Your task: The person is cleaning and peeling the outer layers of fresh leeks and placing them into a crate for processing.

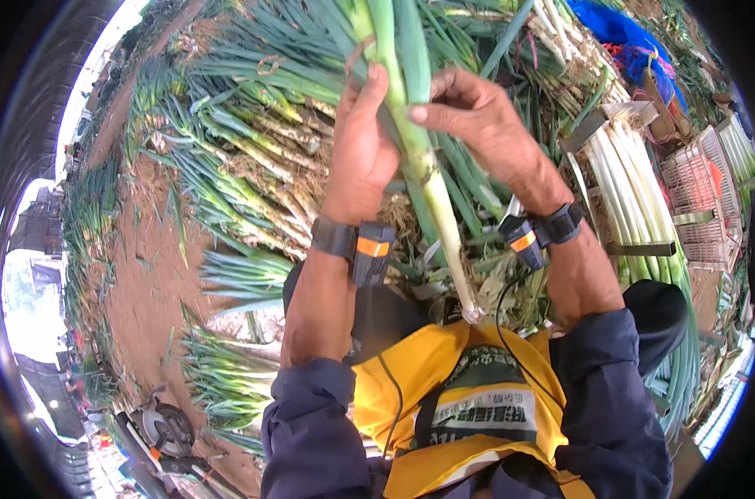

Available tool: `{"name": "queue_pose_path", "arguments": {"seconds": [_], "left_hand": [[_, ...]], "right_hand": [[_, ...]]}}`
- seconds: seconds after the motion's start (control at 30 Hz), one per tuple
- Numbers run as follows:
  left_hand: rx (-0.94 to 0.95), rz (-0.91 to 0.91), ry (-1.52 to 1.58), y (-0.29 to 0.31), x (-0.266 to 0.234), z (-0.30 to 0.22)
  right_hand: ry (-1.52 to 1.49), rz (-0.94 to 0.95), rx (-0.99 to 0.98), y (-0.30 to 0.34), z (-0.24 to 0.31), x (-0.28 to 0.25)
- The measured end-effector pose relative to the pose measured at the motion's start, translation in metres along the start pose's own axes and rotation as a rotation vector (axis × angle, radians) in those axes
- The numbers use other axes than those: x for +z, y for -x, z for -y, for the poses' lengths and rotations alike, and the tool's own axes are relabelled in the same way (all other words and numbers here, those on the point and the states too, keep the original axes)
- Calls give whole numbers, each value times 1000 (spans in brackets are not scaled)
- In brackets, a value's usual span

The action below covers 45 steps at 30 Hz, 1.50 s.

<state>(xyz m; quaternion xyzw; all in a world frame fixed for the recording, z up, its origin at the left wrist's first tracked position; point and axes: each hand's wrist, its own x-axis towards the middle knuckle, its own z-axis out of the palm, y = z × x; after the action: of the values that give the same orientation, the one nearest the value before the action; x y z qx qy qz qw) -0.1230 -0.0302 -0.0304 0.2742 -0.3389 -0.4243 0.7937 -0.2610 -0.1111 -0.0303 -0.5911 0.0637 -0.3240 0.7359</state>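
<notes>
A long leek (437,195) slants across the middle, its green leaves pointing away from me and its white root end near my yellow apron (423,353). My left hand (365,141) is closed around the leek from the left, thumb up along the stalk where the leaves begin. From the other side, my right hand (481,121) pinches the leek's green part between thumb and curled fingers. Some of its fingers are hidden behind the thumb. Each wrist carries a dark strapped device with an orange label.
Leeks with roots (269,158) lie heaped ahead and to the left. On the right, a metal rack (614,116) holds cleaned white leeks (631,183), beside a pale plastic crate (702,200). Blue netting (623,37) lies far right; a scooter (165,428) stands at lower left on bare soil.
</notes>
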Motion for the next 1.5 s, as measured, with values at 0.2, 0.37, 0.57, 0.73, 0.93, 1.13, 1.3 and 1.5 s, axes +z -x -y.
{"name": "queue_pose_path", "arguments": {"seconds": [0.2,0.37,0.57,0.73,0.93,1.13,1.3,1.5], "left_hand": [[-100,-155,-82,-7,-9,-3],[-99,-195,-50,-4,-8,0],[-24,-279,35,1,-33,-20],[40,-198,-77,7,-32,-10],[86,-210,-124,6,-32,-18],[64,-171,-161,2,-17,6],[-6,-23,-81,5,-12,-14],[-173,56,-70,-7,-22,-17]], "right_hand": [[86,-59,-4,34,-2,17],[-174,-214,-119,37,-11,-3],[214,-60,320,130,-26,-39],[1276,643,777,231,-101,-114],[1057,11,154,132,-49,-38],[1211,-167,-443,39,-59,11],[1043,-197,-176,24,-45,3],[610,12,49,0,-2,-17]]}}
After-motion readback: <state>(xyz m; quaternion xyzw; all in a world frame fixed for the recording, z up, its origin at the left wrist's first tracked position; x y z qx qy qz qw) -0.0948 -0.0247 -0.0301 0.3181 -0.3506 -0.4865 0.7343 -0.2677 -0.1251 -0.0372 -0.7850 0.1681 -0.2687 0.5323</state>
